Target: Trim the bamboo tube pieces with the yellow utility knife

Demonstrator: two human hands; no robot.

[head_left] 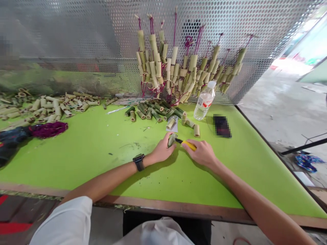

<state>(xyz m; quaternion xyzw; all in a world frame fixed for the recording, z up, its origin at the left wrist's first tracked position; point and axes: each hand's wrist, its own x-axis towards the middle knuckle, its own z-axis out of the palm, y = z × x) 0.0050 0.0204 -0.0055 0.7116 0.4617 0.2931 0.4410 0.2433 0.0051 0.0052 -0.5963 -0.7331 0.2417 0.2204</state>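
Over the middle of the green tabletop, my left hand (164, 148) is closed around a short piece of bamboo (172, 140). A yellow utility knife (188, 145) is gripped in my right hand (202, 153), its dark tip at the bamboo piece's right side. Whether the blade is cutting in cannot be made out. Just beyond my hands, a pale bamboo piece (171, 123) lies on a small light card (174, 127). Behind that is a pile of green bamboo pieces (155, 111), with several paler pieces (196, 130) to its right.
A water bottle (204, 102) and a dark, blurred-out flat object (222, 126) are at the right. Bamboo bundles on purple cord (176, 71) hang on the perforated metal panel (114, 41). At left lie cut bamboo (48, 107), purple yarn (49, 130) and a power drill (12, 139).
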